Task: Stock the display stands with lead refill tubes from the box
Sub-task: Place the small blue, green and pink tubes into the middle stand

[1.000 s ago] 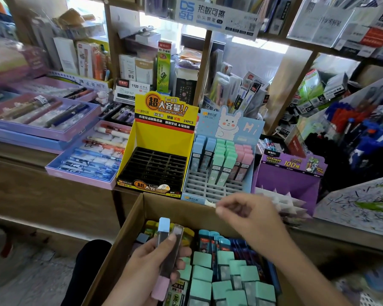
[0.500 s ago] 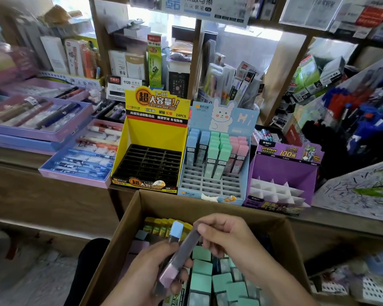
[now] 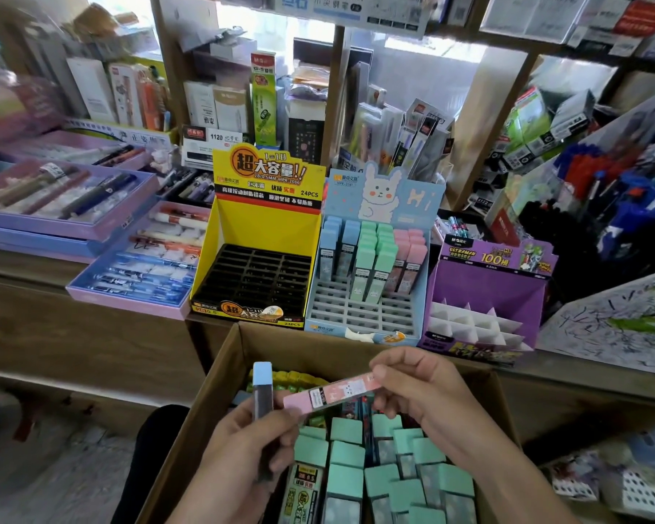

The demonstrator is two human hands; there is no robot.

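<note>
A cardboard box (image 3: 220, 387) at the bottom holds several green-capped lead refill tubes (image 3: 346, 453). My left hand (image 3: 243, 451) grips a blue-capped tube (image 3: 262, 387) upright over the box. My right hand (image 3: 424, 391) pinches one end of a pink tube (image 3: 333, 397) lying almost level; its other end touches my left fingers. On the counter stand three display stands: a yellow one (image 3: 265, 221) with bare black slots, a light-blue rabbit one (image 3: 367, 312) holding blue, green and pink tubes in its back rows, and a purple one (image 3: 488, 289) with white dividers.
Purple trays of pens (image 3: 137, 266) lie on the counter to the left. Shelves behind the stands are packed with stationery boxes (image 3: 220, 107). A scribbled test sheet (image 3: 621, 319) leans at the right. A dark trouser leg (image 3: 148, 448) sits left of the box.
My right hand came back from the rabbit stand to the box and took hold of the pink tube that my left hand held. The pink tube swung from upright to nearly level.
</note>
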